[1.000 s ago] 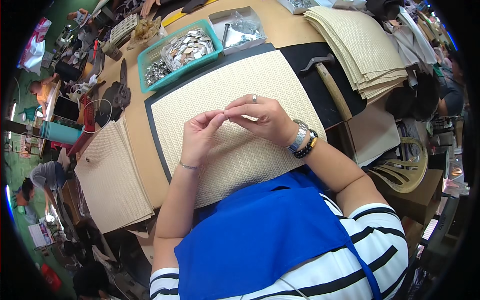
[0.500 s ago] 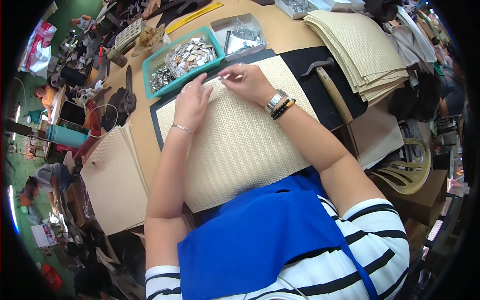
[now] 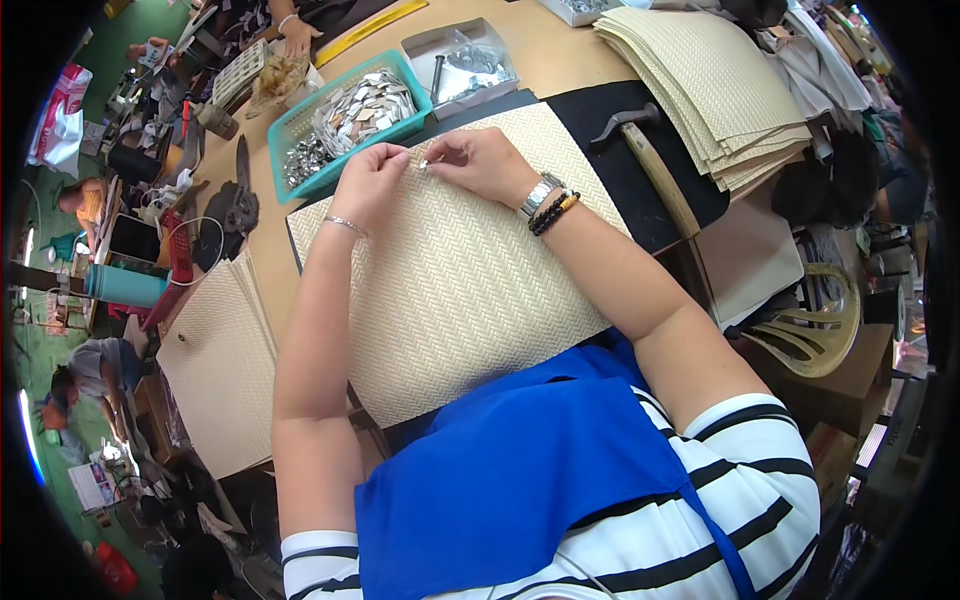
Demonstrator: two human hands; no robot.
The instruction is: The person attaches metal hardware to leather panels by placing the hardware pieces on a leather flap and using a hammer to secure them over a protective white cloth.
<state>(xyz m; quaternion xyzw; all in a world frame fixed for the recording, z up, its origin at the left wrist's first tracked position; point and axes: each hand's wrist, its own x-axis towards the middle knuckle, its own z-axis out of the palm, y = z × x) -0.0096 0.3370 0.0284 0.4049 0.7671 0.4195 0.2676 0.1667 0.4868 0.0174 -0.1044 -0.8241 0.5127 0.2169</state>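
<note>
A cream sheet with a woven herringbone pattern (image 3: pixel 470 290) lies in front of me, its near end at my blue apron. Over its far part, my right hand (image 3: pixel 487 165) pinches a small shiny metal piece (image 3: pixel 424 164) between thumb and forefinger. Close by on the left, my left hand (image 3: pixel 370 185) is closed, thumb against fingers, near the sheet's far edge; what it holds, if anything, is hidden. Just beyond stands a teal basket (image 3: pixel 277 160) with small metal fittings (image 3: pixel 304 162) at its left and many small pale pieces (image 3: pixel 365 108) beside them.
A hammer (image 3: pixel 660 180) lies on a black mat at the right, beside a stack of cream woven sheets (image 3: pixel 710 95). More sheets (image 3: pixel 220 360) lie at the left. Behind the basket are a white box (image 3: pixel 462 65) and a yellow ruler (image 3: pixel 370 30). Another person's hand (image 3: pixel 297 35) rests at the far edge.
My left hand has gone from loosely spread fingers to a closed pinch. My right hand still pinches, and the metal piece now shows at its fingertips. The whole view has shifted slightly.
</note>
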